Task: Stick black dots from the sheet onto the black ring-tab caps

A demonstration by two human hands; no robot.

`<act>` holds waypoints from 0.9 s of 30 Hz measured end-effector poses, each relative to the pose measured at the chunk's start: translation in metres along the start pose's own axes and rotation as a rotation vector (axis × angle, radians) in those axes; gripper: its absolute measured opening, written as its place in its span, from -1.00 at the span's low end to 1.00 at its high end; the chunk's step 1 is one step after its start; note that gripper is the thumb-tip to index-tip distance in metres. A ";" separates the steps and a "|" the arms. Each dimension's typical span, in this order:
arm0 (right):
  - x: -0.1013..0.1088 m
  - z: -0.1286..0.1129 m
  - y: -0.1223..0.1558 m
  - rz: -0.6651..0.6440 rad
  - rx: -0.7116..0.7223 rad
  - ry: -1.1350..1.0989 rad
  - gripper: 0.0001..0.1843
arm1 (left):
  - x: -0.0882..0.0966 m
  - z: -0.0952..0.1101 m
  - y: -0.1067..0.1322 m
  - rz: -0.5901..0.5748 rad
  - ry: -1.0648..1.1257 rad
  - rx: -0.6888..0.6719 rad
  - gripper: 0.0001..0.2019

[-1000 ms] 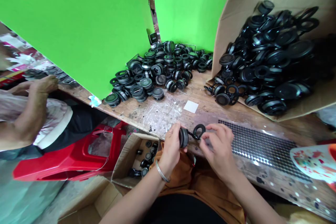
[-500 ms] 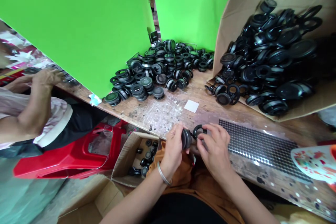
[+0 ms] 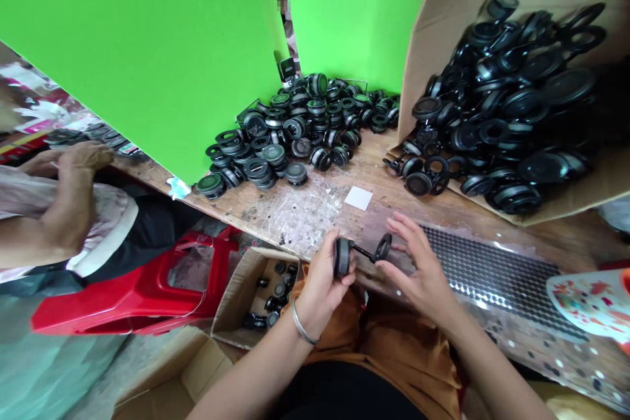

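Observation:
My left hand (image 3: 325,275) grips the thick, ridged round base of a black ring stand (image 3: 343,257). A thin stem runs right from that base to a flat ring (image 3: 382,248). My right hand (image 3: 418,266) is open beside the ring, thumb and fingers spread around its right side; whether the thumb touches it I cannot tell. Beyond my hands lies a small white square (image 3: 358,197) on the wooden table (image 3: 315,210). Along the table edge by my right hand is a sheet of black dots (image 3: 492,275).
Similar black stands form a pile (image 3: 295,125) against green panels (image 3: 147,46). More spill from a large cardboard box (image 3: 428,33) at right. A smaller box (image 3: 231,289) with black parts sits below the edge. A patterned cup (image 3: 585,302), a red stool (image 3: 123,298) and another person's arm (image 3: 73,210) flank me.
My right hand has opened and drawn slightly right from the ring. The stem now shows stretched out between base and ring. My left hand still holds the base.

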State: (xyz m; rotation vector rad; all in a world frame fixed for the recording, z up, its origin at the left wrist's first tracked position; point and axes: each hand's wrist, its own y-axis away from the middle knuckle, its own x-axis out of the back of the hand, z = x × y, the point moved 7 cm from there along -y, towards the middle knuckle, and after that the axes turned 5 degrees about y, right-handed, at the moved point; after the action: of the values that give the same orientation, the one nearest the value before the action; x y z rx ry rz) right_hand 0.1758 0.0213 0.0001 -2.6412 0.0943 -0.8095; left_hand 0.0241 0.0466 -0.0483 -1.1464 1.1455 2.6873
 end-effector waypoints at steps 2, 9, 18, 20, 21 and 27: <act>-0.005 0.015 0.000 -0.121 -0.155 -0.242 -0.53 | -0.005 -0.004 0.002 -0.045 -0.050 0.050 -0.63; -0.033 0.015 0.028 -0.262 -0.664 -0.744 -0.69 | -0.031 0.036 0.044 -0.429 -0.730 -0.669 -0.39; 0.011 0.054 0.007 -0.081 -0.370 0.198 -0.77 | 0.008 0.032 0.024 -0.165 -0.363 -0.472 -0.28; 0.022 0.067 -0.003 -0.055 -0.240 0.463 -0.82 | 0.011 0.028 0.012 -0.139 -0.152 -0.370 -0.28; 0.023 0.073 -0.007 -0.088 -0.206 0.539 -0.80 | 0.012 0.027 0.007 -0.131 -0.084 -0.337 -0.28; 0.017 0.086 -0.017 -0.227 -0.132 0.640 -0.78 | 0.010 0.023 -0.005 -0.100 0.028 -0.242 -0.31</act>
State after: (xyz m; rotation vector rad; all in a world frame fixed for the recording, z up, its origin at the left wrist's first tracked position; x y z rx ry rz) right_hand 0.2362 0.0625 -0.0503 -2.4287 0.0134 -1.7524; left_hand 0.0039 0.0617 -0.0467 -1.2369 0.7581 2.7975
